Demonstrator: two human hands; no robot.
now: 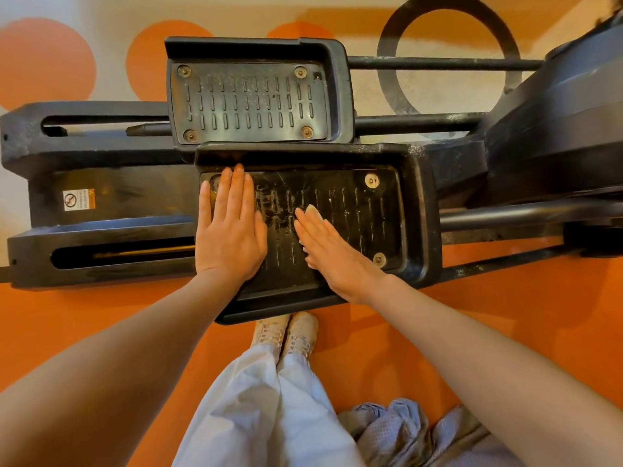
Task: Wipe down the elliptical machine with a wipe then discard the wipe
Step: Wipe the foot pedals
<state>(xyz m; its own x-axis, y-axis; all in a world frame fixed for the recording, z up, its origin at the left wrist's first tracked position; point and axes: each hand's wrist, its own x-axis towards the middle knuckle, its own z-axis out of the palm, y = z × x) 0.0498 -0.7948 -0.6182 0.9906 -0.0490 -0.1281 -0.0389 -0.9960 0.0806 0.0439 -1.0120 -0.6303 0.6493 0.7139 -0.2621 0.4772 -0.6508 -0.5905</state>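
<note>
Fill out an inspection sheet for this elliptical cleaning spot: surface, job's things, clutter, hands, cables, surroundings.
Surface: near pedal looks wet and streaky by the hands; far pedal looks dull and dusty.
Job's things: wipe lies under the right hand, only its edge showing.
Clutter: bluish cloth lies on the floor by the person's legs.
Hands: left hand rests flat on the near pedal's left end; right hand presses the wipe with straight fingers.
Cables: nothing seen.
Surroundings: orange floor with pale patches and a black ring; warning sticker on the machine's base; no bin in view.
</note>
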